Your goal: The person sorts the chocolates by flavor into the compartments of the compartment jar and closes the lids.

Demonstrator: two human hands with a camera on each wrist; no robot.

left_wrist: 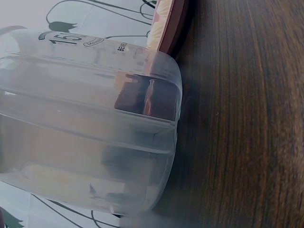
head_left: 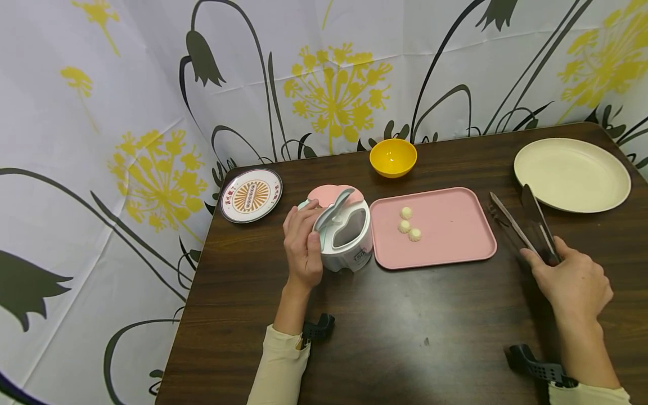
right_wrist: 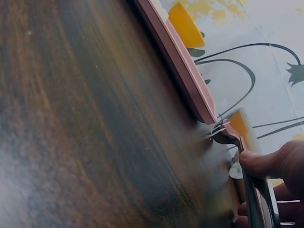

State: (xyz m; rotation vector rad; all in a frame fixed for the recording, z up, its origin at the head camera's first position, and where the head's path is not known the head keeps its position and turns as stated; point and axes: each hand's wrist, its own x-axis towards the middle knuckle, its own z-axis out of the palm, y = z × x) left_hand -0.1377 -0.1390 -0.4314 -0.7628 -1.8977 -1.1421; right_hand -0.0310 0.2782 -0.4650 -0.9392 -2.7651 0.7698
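My left hand (head_left: 304,244) holds the left side of a clear plastic container (left_wrist: 85,123) with a white top. A grey flap (head_left: 331,212) on that top is raised beside the thumb, showing a dark opening. The container stands on the table by the left end of a pink tray (head_left: 450,225). Three small cream-coloured swirled pieces (head_left: 404,226) lie on the tray's left half. My right hand (head_left: 577,281) grips metal tongs (head_left: 516,228), their arms spread apart in a V. A fork-shaped end (right_wrist: 223,132) reaches towards the tray's right end; nothing lies between the arms.
A yellow bowl (head_left: 393,158) stands behind the tray. At the back right is a large pale oval plate (head_left: 572,174), and a patterned round plate (head_left: 251,196) sits at the back left. Something pink and rounded (head_left: 329,194) shows behind the container. A printed cloth (head_left: 354,28) hangs behind the table.
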